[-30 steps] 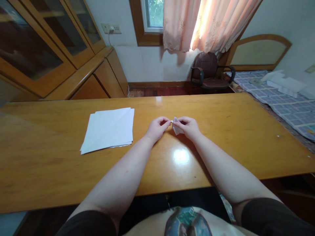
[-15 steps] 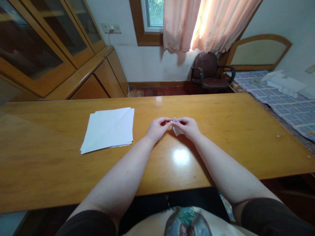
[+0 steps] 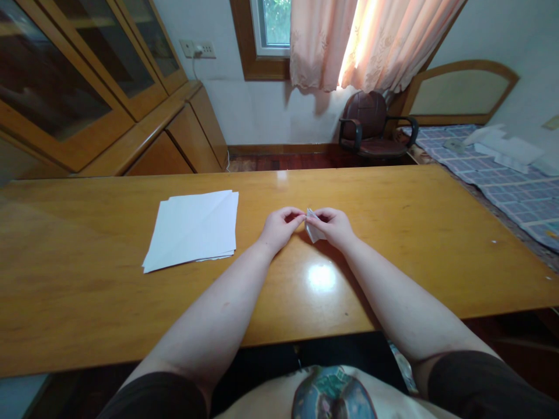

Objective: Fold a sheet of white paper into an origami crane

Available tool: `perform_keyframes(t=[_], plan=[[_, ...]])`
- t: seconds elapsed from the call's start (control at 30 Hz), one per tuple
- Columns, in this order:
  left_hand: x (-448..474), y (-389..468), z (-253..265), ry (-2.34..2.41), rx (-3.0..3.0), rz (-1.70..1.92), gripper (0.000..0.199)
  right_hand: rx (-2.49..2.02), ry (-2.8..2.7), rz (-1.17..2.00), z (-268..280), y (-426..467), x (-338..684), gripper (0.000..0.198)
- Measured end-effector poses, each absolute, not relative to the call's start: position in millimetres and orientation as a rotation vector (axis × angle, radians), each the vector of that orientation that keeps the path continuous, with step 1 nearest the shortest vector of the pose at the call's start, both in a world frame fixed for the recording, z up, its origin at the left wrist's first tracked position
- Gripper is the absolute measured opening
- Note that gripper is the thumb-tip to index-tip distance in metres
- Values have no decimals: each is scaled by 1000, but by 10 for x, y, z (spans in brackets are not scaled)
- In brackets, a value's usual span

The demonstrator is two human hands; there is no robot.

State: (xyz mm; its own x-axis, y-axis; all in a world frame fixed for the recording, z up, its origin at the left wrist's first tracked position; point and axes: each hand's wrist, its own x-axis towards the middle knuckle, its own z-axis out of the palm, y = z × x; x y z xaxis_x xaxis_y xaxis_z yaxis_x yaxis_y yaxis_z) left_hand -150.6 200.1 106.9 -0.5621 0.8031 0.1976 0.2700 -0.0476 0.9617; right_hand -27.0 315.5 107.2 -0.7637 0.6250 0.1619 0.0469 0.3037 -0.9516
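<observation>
A small piece of folded white paper is held up just above the wooden table, between my two hands. My right hand grips it from the right, thumb in front and fingers behind. With thumb and forefinger, my left hand pinches the paper's left edge near the top. Fingers partly cover the folds, so their exact shape cannot be made out. To the left of my left hand lies a stack of white paper sheets, its edges slightly uneven.
Small white scraps dot the table's right side. Beyond the table stand a brown armchair and, at the right, a bed with white papers on it. A wooden cabinet is at the back left.
Both hands stay in nearly the same place. The folded paper has tilted very slightly, and the left fingertips have shifted a little at its edge.
</observation>
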Motion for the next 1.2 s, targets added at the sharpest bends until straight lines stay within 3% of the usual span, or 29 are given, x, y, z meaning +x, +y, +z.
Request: perform_keyframes(t=[0.77, 1.2], plan=[[-1510, 1990, 1110, 1670, 1088, 1590, 20, -271, -2194, 1004, 1086, 3259, -203, 13], [-1512, 1992, 1087, 1840, 1206, 1584, 21, -370, -2178, 1160, 1112, 3202, -233, 21]])
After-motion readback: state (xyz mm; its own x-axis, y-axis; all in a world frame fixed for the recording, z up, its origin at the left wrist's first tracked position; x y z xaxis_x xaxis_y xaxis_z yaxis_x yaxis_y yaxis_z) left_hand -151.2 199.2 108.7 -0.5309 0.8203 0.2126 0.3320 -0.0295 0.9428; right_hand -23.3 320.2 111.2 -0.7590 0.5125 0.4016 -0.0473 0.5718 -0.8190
